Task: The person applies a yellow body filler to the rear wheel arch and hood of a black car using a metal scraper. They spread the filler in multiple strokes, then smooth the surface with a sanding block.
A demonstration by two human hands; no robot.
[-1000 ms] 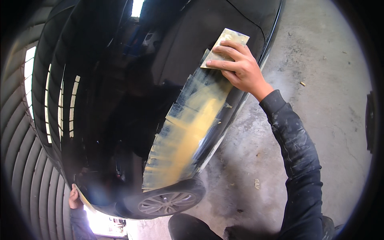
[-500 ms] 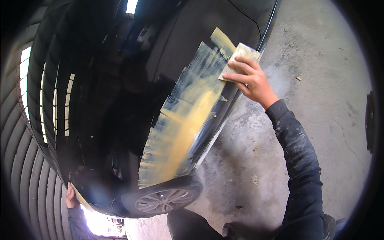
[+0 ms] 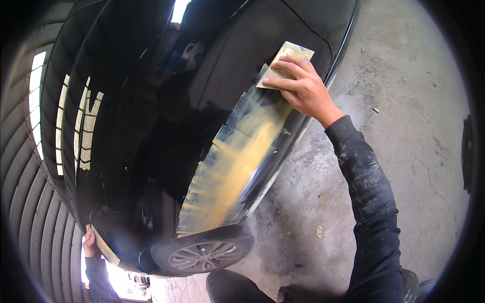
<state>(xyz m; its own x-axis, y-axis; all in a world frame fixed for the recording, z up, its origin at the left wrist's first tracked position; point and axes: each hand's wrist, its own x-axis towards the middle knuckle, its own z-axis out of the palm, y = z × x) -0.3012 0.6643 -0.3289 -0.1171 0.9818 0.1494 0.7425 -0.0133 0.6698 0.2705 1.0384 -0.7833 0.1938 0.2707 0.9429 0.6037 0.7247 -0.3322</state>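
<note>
Gripping pale plate over black car, right hand had fingers slightly spread.
Left hand held second plate; finger spread couldn't be told.

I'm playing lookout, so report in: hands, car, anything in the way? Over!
Right hand holding scraper against black car. Left hand gripping pale board. Yellow putty smeared near wheel. Nothing seen blocking scraper.

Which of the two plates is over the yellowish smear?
The plate in the right hand, over the upper end of the smear; the other plate, in the left hand, is at lower left.
</note>
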